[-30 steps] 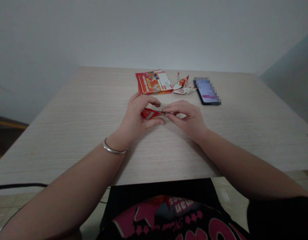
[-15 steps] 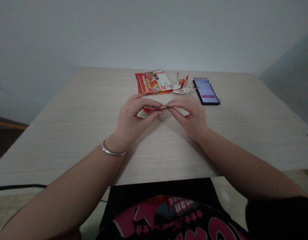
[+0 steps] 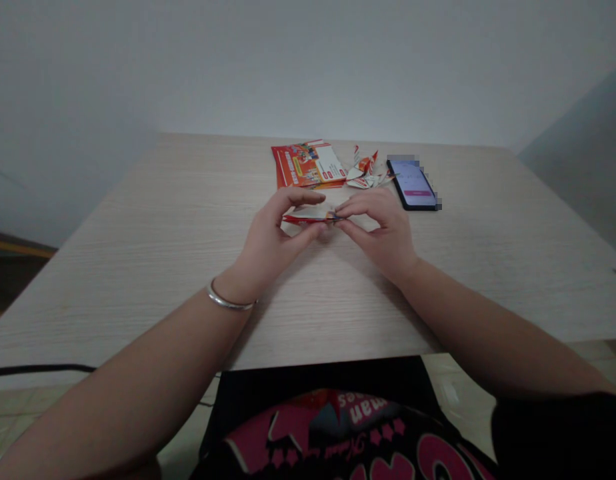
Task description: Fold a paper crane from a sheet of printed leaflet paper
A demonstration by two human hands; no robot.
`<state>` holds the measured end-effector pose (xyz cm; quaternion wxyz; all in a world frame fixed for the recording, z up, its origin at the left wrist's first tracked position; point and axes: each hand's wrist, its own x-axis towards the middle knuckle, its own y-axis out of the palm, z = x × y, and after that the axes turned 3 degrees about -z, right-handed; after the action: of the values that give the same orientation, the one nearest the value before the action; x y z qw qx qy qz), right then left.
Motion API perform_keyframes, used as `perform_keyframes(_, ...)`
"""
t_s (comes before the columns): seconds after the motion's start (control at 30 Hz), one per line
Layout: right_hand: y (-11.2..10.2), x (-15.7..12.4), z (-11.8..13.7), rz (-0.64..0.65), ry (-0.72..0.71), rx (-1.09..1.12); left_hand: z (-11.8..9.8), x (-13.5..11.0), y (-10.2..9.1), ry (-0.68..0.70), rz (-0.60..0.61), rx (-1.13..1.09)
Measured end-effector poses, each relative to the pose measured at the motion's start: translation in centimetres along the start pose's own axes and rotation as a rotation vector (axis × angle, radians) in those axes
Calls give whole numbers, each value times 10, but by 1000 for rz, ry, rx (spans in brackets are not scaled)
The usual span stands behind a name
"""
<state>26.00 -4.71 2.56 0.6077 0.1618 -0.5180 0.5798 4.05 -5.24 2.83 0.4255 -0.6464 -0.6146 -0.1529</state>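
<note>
A small folded piece of printed paper [image 3: 311, 217], red and white with a bit of colour at its right end, is held low over the table between my hands. My right hand [image 3: 381, 223] pinches its right end between thumb and fingertips. Around its left part, my left hand [image 3: 278, 227] has thumb and fingers spread apart. The left fingertips are raised above the paper, and the thumb lies along its near edge; whether the thumb touches it I cannot tell. A silver bangle [image 3: 231, 303] circles my left wrist.
Behind my hands lies a stack of red and white printed leaflets [image 3: 308, 165]. Beside it sits a folded paper figure [image 3: 367, 172] in similar print. A phone [image 3: 413, 185] with a lit screen lies to the right on the pale wooden table [image 3: 153, 220].
The fingers of my left hand have lifted off the folded paper and opened away from the thumb, showing more of its white face. My right hand keeps its pinch.
</note>
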Motion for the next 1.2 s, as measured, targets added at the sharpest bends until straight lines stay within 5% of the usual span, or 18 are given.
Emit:
perform_keyframes(0.4, 3, -2, 1, -52, -28, 26, 0, -2, 0, -164, 68, -102)
perform_keyframes(0.8, 2, 0, 3, -40, -28, 34, 0, -1, -1, -8, -14, 52)
perform_keyframes(1.2, 4, 0, 8, -18, -57, -2, -3, 4, -4, 84, 64, 293)
